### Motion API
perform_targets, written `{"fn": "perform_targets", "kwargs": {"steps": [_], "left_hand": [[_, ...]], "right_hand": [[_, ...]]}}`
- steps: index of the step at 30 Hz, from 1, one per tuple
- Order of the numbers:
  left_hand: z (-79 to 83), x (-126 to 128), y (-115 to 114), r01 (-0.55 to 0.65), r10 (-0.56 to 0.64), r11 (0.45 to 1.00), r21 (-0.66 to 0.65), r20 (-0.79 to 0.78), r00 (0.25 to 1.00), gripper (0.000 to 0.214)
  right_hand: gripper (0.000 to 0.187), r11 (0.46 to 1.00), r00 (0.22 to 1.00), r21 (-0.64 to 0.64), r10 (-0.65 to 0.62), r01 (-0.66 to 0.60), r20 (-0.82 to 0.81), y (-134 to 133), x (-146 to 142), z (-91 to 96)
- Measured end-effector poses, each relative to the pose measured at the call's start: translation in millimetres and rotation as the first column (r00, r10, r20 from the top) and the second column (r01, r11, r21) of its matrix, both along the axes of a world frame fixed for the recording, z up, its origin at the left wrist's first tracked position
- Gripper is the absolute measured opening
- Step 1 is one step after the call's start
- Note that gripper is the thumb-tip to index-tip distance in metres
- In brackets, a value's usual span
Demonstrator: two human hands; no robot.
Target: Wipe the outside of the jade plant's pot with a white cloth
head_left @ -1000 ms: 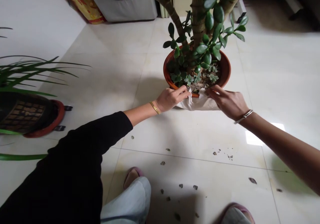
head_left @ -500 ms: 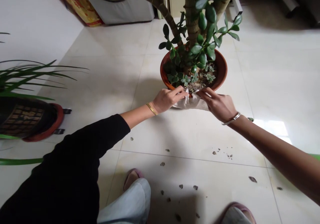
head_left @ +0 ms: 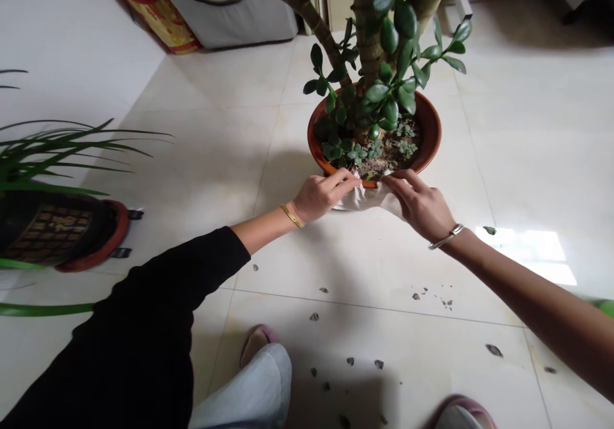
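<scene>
A whitish cloth (head_left: 355, 197) hangs over the front rim of a reddish-brown flowerpot (head_left: 430, 136). My left hand (head_left: 319, 195) pinches the cloth at the rim, left of the middle. On the other side my right hand (head_left: 422, 204) is closed on it too, fingertips at the rim. A short stretch of rim shows between the two hands. In the pot stands a thick-stemmed jade plant (head_left: 369, 45) with glossy leaves, and small succulents (head_left: 405, 141) grow in the soil near its base. The pot's lower front is hidden behind the cloth and hands.
Dry fallen leaves (head_left: 494, 350) and crumbs lie scattered on the pale tiles (head_left: 288, 327) around my slippered feet. At left, a dark pot (head_left: 52, 227) with long-leaved greenery sits on a wheeled red saucer. Behind are a grey appliance (head_left: 249, 23) and a white stand's leg (head_left: 460, 4).
The view has shifted slightly. Both hands stay on the cloth at the rim, and the right hand sits a little farther right. More rim shows between them.
</scene>
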State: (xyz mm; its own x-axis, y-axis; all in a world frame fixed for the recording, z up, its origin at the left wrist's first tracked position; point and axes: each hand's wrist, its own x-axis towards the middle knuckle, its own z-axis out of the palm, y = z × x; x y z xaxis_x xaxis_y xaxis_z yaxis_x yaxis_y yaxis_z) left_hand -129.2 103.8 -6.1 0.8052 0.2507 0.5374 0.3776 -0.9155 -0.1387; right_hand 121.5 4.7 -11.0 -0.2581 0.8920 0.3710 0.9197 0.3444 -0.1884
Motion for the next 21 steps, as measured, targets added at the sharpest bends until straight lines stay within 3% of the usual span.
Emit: {"fn": "perform_targets", "kwargs": {"steps": [4,7,10,13,16,18,21], "left_hand": [[-6.4,4,-1,-0.061,0.067,0.993,-0.104,0.059,0.996,0.022],[-7.3,5,-2,-0.105,0.113,0.990,-0.090,0.085,0.990,0.025],[-0.9,1,1,-0.073,0.073,0.997,-0.023,-0.013,0.997,0.027],[8.5,-12,9,-0.030,0.035,0.999,0.043,-0.129,0.991,0.034],[13.6,-23,14,-0.032,0.040,0.997,0.068,-0.117,0.992,0.037],[13.0,-24,13,-0.052,0.056,0.998,0.042,-0.098,0.994,0.035],[8.2,-16,5,-0.096,0.095,0.995,-0.008,-0.083,0.992,0.033]], "right_hand": [[0.045,0.997,0.997,-0.077,-0.007,0.001,-0.076,8,-42,-2.4],[0.052,0.990,0.997,-0.126,-0.066,0.060,-0.046,11,-58,-2.0],[0.055,0.987,0.998,-0.156,-0.024,0.032,0.051,9,-43,0.7],[0.049,0.990,0.987,-0.143,0.037,-0.015,0.156,7,-5,4.5],[0.048,0.995,0.977,-0.098,0.037,-0.017,0.211,6,28,5.4],[0.045,0.997,0.980,-0.073,0.027,-0.013,0.195,6,34,3.9],[0.041,0.998,0.993,-0.055,0.007,-0.001,0.118,7,16,0.5]]}}
